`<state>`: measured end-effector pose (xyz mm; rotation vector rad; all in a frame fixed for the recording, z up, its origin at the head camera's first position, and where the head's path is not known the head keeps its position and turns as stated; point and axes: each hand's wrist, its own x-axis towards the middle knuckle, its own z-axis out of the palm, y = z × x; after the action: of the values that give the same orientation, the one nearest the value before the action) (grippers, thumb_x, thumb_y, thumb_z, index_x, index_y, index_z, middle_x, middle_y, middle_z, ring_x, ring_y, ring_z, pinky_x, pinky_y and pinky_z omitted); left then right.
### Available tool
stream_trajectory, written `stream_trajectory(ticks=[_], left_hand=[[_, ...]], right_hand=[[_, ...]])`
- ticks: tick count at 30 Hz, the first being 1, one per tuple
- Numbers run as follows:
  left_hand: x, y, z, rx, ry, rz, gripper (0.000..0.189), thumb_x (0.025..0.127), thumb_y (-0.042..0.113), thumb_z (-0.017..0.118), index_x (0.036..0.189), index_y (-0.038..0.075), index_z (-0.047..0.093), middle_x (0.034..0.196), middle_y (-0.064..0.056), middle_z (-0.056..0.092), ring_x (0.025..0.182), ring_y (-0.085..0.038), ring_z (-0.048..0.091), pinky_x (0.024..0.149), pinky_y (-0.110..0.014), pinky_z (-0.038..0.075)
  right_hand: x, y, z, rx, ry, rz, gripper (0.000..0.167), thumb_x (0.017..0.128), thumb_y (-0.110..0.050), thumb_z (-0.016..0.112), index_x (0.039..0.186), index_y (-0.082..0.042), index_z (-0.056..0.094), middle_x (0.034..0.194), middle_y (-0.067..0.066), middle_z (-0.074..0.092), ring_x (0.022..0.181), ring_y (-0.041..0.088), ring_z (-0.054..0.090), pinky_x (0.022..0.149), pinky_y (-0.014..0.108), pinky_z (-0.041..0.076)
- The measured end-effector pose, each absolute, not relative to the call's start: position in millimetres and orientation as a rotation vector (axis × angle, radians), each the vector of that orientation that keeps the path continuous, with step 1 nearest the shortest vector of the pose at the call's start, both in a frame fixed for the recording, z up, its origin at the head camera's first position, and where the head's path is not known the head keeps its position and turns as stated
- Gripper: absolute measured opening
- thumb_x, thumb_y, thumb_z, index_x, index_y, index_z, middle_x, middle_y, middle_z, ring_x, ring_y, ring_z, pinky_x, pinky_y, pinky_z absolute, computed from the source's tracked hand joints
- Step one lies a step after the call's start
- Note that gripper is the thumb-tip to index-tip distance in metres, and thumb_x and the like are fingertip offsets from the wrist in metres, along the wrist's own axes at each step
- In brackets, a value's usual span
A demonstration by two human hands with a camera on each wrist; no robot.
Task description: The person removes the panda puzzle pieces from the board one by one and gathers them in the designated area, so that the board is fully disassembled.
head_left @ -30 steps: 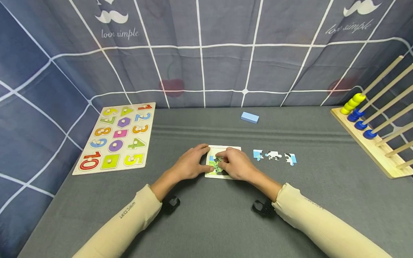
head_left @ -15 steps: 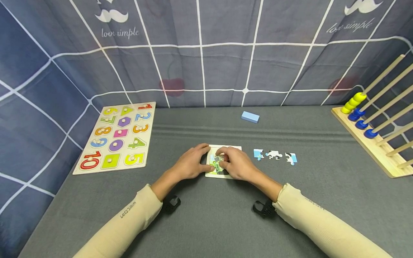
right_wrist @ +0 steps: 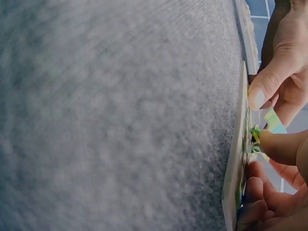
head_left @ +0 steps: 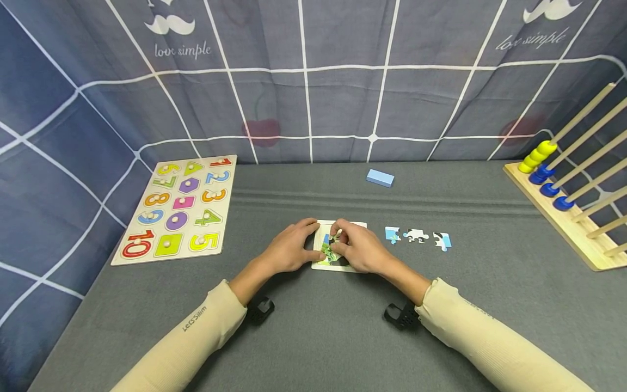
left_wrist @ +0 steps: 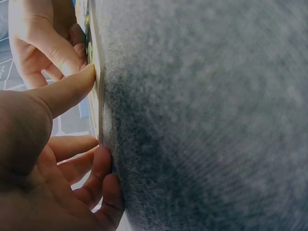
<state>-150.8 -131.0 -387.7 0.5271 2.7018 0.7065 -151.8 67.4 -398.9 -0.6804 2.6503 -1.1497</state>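
Observation:
A small jigsaw board (head_left: 324, 224) with a pale frame and a green picture lies flat on the grey table. My left hand (head_left: 286, 247) holds its left side, the thumb on the near left part and the fingertips at the far corner. Over the board, my right hand (head_left: 360, 247) pinches a green and light-blue puzzle piece (right_wrist: 274, 122) between thumb and fingers. That piece stands tilted above the board in the right wrist view. Fingers hide part of the piece and the board's right half. Dark gaps show in the picture near the lower edge.
Right of the board lie three loose pieces: a blue one (head_left: 393, 234), a black-and-white one (head_left: 416, 235) and a blue-and-black one (head_left: 443, 240). A blue block (head_left: 379, 178) lies behind. A number puzzle (head_left: 182, 202) sits left, a wooden bead rack (head_left: 563, 218) right.
My right fingers have shifted slightly over the board, and the pinched piece has changed its tilt. The left hand stays on the board's left side.

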Motion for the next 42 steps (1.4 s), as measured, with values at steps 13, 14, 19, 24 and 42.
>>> stream_trajectory(ticks=[13,14,19,24,42], left_hand=[[-151.2,-130.8,-387.3,0.529,2.706,0.702,0.073,0.089,0.033,0.075,0.148,0.002,0.044,0.153,-0.011,0.039,0.134,-0.037,0.041,0.106,-0.052,0.035],[-151.2,-130.9,-387.2,0.528,2.705,0.704,0.073,0.089,0.032,0.075,0.148,0.002,0.044,0.153,-0.011,0.039,0.134,-0.037,0.041,0.106,-0.052,0.035],[-151.5,-130.7,-387.2,0.516,2.701,0.703,0.073,0.089,0.032,0.075,0.148,0.003,0.043,0.154,-0.011,0.038,0.135,-0.038,0.039,0.106,-0.053,0.035],[-151.5,-130.7,-387.6,0.514,2.701,0.706,0.074,0.089,0.033,0.075,0.148,0.002,0.043,0.154,-0.011,0.038,0.136,-0.039,0.038,0.107,-0.054,0.034],[-152.4,-130.2,-386.5,0.539,2.710,0.691,0.074,0.089,0.033,0.075,0.148,0.001,0.044,0.153,-0.013,0.039,0.137,-0.037,0.038,0.109,-0.051,0.032]], right_hand=[[-152.7,68.4,-399.8,-0.650,2.634,-1.254,0.006,0.091,-0.007,0.070,0.092,-0.010,0.065,0.089,0.003,0.061,0.066,0.014,0.051,0.066,0.034,0.044],[-153.1,68.7,-400.0,-0.651,2.622,-1.269,0.006,0.091,-0.006,0.070,0.092,-0.009,0.065,0.087,0.002,0.062,0.066,0.013,0.052,0.067,0.034,0.045],[-153.9,69.3,-400.6,-0.658,2.582,-1.324,0.006,0.090,-0.003,0.068,0.092,-0.008,0.066,0.081,0.000,0.063,0.068,0.014,0.054,0.067,0.034,0.045],[-153.2,69.3,-401.7,-0.663,2.585,-1.368,0.005,0.091,-0.002,0.067,0.092,-0.007,0.068,0.079,-0.001,0.063,0.066,0.014,0.053,0.064,0.032,0.045],[-151.9,82.1,-393.4,-0.585,2.573,-1.474,0.012,0.089,-0.001,0.065,0.097,-0.005,0.073,0.080,0.002,0.066,0.065,0.015,0.054,0.059,0.029,0.044]])
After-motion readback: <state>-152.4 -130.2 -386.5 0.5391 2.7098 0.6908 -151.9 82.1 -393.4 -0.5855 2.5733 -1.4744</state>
